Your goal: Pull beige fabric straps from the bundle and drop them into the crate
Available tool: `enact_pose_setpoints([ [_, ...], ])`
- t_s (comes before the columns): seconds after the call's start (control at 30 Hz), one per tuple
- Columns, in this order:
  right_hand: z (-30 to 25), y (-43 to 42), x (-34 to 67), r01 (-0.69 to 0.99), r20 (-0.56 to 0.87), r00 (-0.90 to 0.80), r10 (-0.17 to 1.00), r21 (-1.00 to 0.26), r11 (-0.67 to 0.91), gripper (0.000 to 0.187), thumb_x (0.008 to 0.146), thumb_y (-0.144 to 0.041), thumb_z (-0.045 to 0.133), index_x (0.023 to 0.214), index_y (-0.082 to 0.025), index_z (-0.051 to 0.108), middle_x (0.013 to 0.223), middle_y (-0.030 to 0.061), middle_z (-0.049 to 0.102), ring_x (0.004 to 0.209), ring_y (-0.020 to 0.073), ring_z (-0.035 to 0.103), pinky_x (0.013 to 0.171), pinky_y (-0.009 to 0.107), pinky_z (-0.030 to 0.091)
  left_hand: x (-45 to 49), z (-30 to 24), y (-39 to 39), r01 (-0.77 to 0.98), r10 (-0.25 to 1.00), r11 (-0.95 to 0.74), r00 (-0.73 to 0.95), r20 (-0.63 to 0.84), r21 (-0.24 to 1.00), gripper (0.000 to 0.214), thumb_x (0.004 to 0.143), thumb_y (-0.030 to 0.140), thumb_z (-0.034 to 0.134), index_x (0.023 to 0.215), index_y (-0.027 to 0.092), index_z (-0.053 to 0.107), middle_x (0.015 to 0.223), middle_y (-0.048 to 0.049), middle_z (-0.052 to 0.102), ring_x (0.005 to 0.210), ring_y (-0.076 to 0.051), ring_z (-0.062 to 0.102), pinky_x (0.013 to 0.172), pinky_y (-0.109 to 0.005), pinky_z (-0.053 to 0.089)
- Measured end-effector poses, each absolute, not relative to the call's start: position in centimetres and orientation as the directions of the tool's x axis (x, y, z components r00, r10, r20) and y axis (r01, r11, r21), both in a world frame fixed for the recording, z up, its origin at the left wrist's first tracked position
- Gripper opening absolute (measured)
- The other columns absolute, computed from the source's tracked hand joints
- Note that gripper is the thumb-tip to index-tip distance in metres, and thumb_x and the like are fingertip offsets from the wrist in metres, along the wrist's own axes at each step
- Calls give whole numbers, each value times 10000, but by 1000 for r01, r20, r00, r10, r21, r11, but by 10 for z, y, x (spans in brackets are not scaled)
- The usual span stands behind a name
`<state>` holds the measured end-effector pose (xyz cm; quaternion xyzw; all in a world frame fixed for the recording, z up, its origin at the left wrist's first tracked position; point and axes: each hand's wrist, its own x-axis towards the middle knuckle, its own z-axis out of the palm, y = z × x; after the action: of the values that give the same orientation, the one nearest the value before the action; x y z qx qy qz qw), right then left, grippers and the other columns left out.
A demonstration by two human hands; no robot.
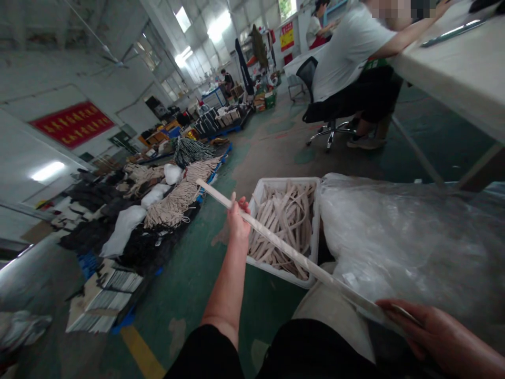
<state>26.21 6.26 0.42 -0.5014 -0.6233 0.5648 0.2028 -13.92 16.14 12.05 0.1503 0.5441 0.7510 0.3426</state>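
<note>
A long, flat beige strap (286, 248) stretches diagonally between my hands, its far end sticking out past the left one. My left hand (239, 217) grips it near that far end, thumb on one side and fingers on the other. At the lower right, my right hand (437, 329) is closed around the strap's near part. A thin, shiny edge shows by the right fingers; what it is I cannot make out. Below the strap stands a white plastic crate (258, 269) filled with similar loose beige straps (282, 218).
A large clear plastic bag (402, 237) lies right of the crate. Bundles of beige cords (171, 205) and stacked goods sit on pallets at left. A seated person (347, 52) works at a table (453, 68) at upper right. Other people are farther back.
</note>
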Motion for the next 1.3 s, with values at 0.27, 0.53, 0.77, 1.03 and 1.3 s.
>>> enact_pose_setpoints([
  [0.27,52,62,245,283,-375,-386,843,-918,-279,921,808,-703,626,1533,-152,487,500,-54,563,376,116,403,368,223,266,-46,44,90,358,956,52,253,-150,932,341,948,478,547,967,202,747,833,-35,717,682,-151,616,694,-264,464],
  [0.53,74,59,251,109,-310,-439,843,-950,-292,891,855,-699,637,1521,-128,479,546,-61,562,398,75,368,373,184,257,-14,20,62,585,817,-30,481,-317,810,342,970,323,434,1128,242,727,893,-3,721,698,-156,616,696,-262,444],
  [0.77,79,61,251,13,-311,-344,886,-945,-327,631,767,-782,678,1005,-198,647,505,-66,533,357,67,334,357,186,181,-17,38,64,505,805,-150,562,-192,850,539,841,259,634,1379,265,617,1308,-68,692,1167,-256,628,1046,-373,443],
  [1.03,74,55,238,43,-280,-291,915,-959,-279,599,754,-802,674,855,-213,637,510,-41,567,358,70,358,341,190,239,52,45,53,378,928,-219,366,72,900,174,916,368,604,900,247,729,834,-89,660,944,-287,628,1158,-445,308],
  [1.3,71,51,243,39,-288,-199,937,-958,-286,585,737,-801,703,816,-226,634,498,-30,547,363,78,354,342,205,235,26,10,45,445,942,-191,335,35,875,223,880,388,638,709,257,579,741,-51,552,841,-260,578,1057,-438,372],
])
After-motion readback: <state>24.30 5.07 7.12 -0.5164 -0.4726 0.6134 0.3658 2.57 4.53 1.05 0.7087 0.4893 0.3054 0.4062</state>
